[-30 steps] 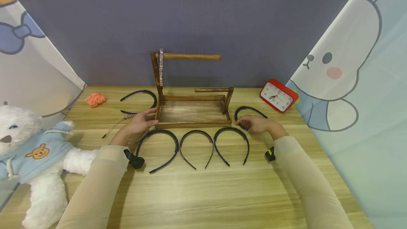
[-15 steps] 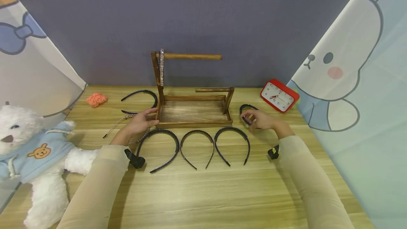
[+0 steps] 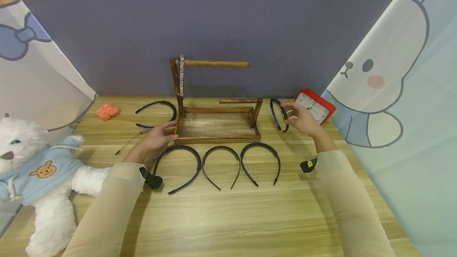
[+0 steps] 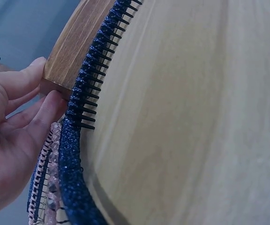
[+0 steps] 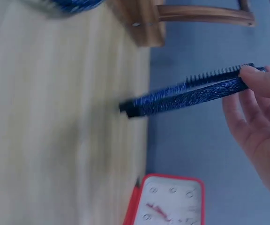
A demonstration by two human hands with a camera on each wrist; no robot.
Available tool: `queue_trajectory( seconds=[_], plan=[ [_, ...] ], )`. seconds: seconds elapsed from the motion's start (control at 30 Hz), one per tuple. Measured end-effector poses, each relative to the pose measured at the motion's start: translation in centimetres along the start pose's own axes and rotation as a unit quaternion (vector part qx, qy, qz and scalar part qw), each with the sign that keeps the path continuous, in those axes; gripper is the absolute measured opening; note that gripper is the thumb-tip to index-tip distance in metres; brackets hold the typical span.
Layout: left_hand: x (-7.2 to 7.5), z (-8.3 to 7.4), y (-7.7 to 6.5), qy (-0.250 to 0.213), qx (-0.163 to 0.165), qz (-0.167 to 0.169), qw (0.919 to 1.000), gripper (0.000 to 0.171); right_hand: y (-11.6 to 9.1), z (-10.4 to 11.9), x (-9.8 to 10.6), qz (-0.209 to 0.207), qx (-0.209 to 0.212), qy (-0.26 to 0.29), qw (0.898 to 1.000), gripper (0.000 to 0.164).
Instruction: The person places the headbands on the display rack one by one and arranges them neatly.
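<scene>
In my right hand (image 3: 303, 120) is a dark blue glittery headband (image 5: 191, 97), pinched between thumb and fingers near its toothed top. It is raised off the table, ends pointing down, between the wooden stand and the red clock. My left hand (image 3: 154, 140) holds the left front corner of the wooden headband stand (image 3: 217, 140), thumb and fingers on either side of the wood in the left wrist view. A sparkly headband (image 3: 181, 77) hangs from the stand's upper bar. Just in front of that hand lies another blue headband (image 4: 71, 154), with a pale beaded headband (image 3: 126, 142) beneath my wrist.
Two more headbands, a thin one (image 3: 221, 148) and a dark one (image 3: 262, 144), lie before the stand; another (image 3: 157, 102) lies behind my left hand. A red alarm clock (image 3: 323, 102) is at right, orange yarn (image 3: 108, 111) and a white plush bear (image 3: 53, 193) at left.
My right hand has picked the blue headband up from the table and turned it upright, moving it up and away from me. The left hand stays on the stand's corner.
</scene>
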State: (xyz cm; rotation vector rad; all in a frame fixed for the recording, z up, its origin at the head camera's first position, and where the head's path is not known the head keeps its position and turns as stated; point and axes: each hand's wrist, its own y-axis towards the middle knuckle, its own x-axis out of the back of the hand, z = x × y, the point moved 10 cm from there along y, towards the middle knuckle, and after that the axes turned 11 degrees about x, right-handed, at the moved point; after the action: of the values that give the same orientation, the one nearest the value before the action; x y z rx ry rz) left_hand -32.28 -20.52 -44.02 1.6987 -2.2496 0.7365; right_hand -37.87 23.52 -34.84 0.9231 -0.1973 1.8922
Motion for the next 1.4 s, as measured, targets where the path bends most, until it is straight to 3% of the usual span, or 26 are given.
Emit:
queue_trajectory(
  seconds=[0.3,0.47,1.03,1.4],
  plan=[
    [0.0,0.2,0.0,-0.003,0.002,0.002,1.0,0.067,1.9,4.0,2.5,-0.121,0.044,0.042,0.991,0.054],
    [-0.1,0.2,0.0,-0.013,0.004,0.006,0.9999,0.065,3.5,5.7,2.9,-0.159,0.064,0.06,0.983,0.055],
    [-0.1,0.4,0.1,-0.013,0.015,-0.005,0.9998,0.065,8.6,9.7,0.3,-0.18,0.087,0.111,0.973,0.052],
    [0.0,0.6,0.0,-0.008,0.025,-0.007,0.9996,0.066,11.9,12.9,-4.4,-0.159,0.1,0.139,0.972,0.054]
  ],
)
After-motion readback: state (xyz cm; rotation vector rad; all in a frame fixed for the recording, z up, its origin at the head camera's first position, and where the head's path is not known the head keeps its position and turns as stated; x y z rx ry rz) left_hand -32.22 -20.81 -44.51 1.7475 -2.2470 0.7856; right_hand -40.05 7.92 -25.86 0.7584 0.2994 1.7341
